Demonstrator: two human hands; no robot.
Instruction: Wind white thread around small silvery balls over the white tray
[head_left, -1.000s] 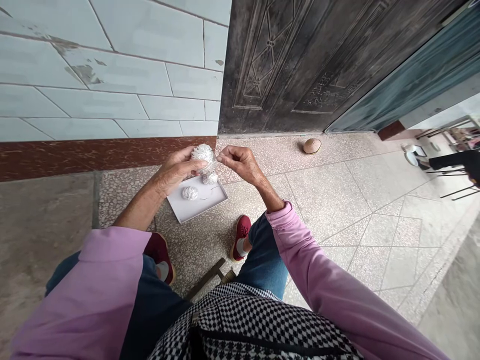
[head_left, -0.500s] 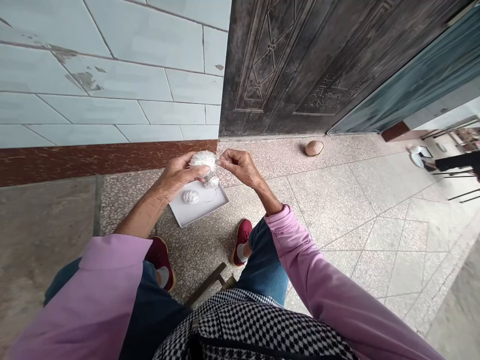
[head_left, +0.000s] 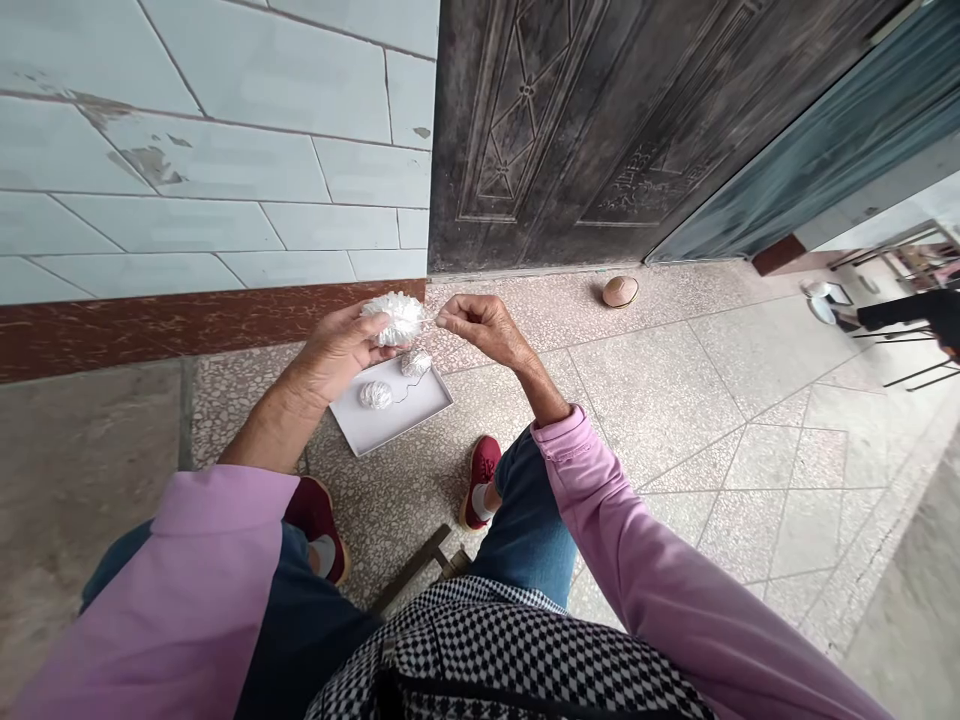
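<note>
My left hand [head_left: 337,350] is closed around a white, ruffled piece of yarn work [head_left: 395,318], its thumb lying across the front. Just to the right, my right hand [head_left: 484,328] pinches a thin pale strand of yarn [head_left: 429,319] that runs from the white piece to its fingertips. A fine hook or needle in those fingers cannot be made out. Below both hands a shallow white tray [head_left: 360,435] lies on the floor. Two balls of white yarn sit in it, one yarn ball [head_left: 376,395] at the left and another yarn ball [head_left: 415,363] near the back edge.
A tiled wall [head_left: 202,230] and a dark carved door [head_left: 547,130] stand in front. A round pinkish object [head_left: 620,291] lies by the doorsill. My red shoes [head_left: 484,480] flank the tray's near side. A wooden stool part [head_left: 420,565] shows between my legs.
My left hand and the white piece have shifted slightly left, away from my right hand. A longer strand now shows between them, and the rear yarn ball is less covered.
</note>
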